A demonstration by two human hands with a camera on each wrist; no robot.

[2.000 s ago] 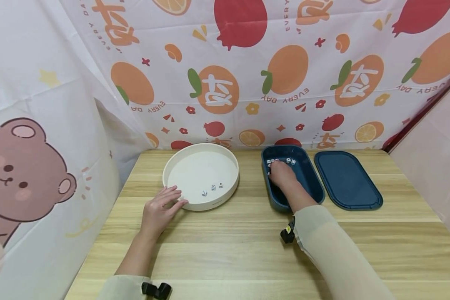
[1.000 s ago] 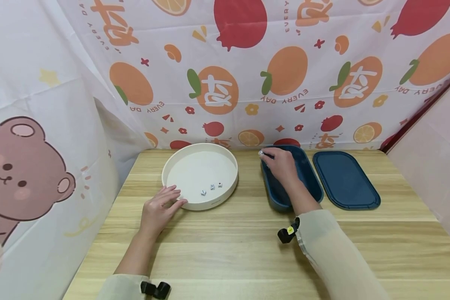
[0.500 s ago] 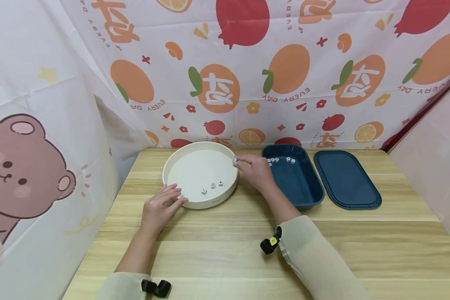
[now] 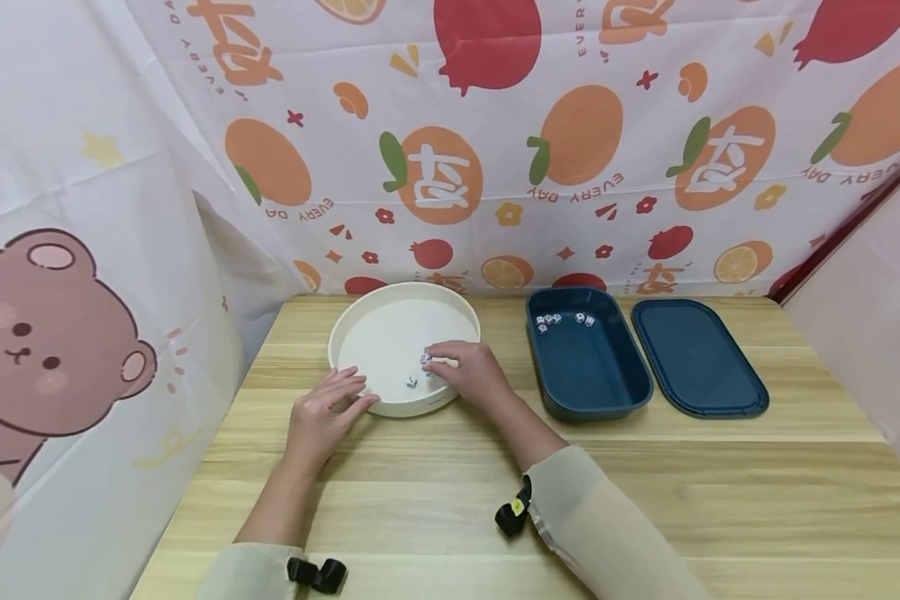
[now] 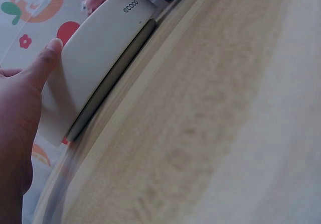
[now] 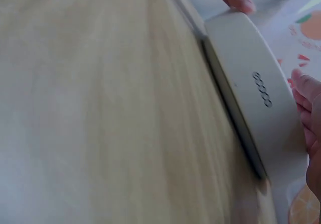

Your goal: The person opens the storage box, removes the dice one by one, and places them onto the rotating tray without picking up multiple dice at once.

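Note:
My right hand point(image 4: 468, 371) reaches over the right rim of a round white tray point(image 4: 408, 408), pinching a small white die point(image 4: 425, 358) between thumb and fingertips, low inside. A loose die point(image 4: 412, 382) lies on the tray floor; the dice beside it are mostly hidden by my fingers. My left hand point(image 4: 322, 421) rests on the tray's front left rim, fingers fairly straight. Its thumb point(image 5: 47, 58) lies against the rim in the left wrist view. In the right wrist view, the tray's outer wall point(image 6: 251, 58) hides the die held by my right hand point(image 6: 308, 108).
Right of the tray stands a dark blue rectangular box point(image 4: 588, 371) with several dice point(image 4: 548, 320) at its far end. Its flat blue lid point(image 4: 697, 358) lies to the right. Behind the wooden table point(image 4: 420, 508) hangs a fruit-print cloth point(image 4: 510, 150).
My right hand has picked a die out of the blue box and carried it left, over the rim and into the white tray. The left hand has stayed at the rim.

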